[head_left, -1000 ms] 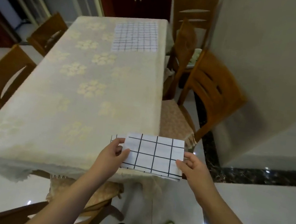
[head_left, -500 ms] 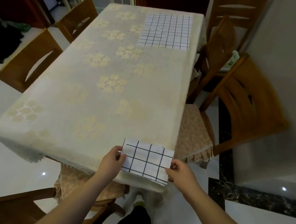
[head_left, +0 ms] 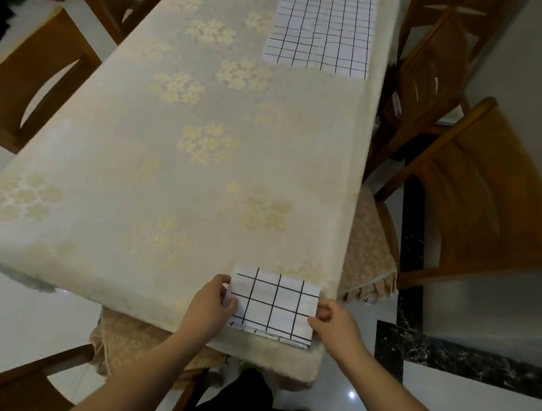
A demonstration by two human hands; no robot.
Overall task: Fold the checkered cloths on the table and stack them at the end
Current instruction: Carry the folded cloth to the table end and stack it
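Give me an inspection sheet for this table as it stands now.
Surface: table under a pale flowered tablecloth.
Job's things: folded checkered cloth at the near right corner; unfolded checkered cloth flat at the far right end.
Clutter: nothing seen.
Grips: left hand pinches the folded cloth's left edge; right hand holds its right edge.
Cables: nothing seen.
Surroundings: wooden chairs on both sides, glossy tiled floor.

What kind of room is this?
Probably a home dining room: a long table under a floral tablecloth, wooden chairs drawn up round it, and a polished tile floor.
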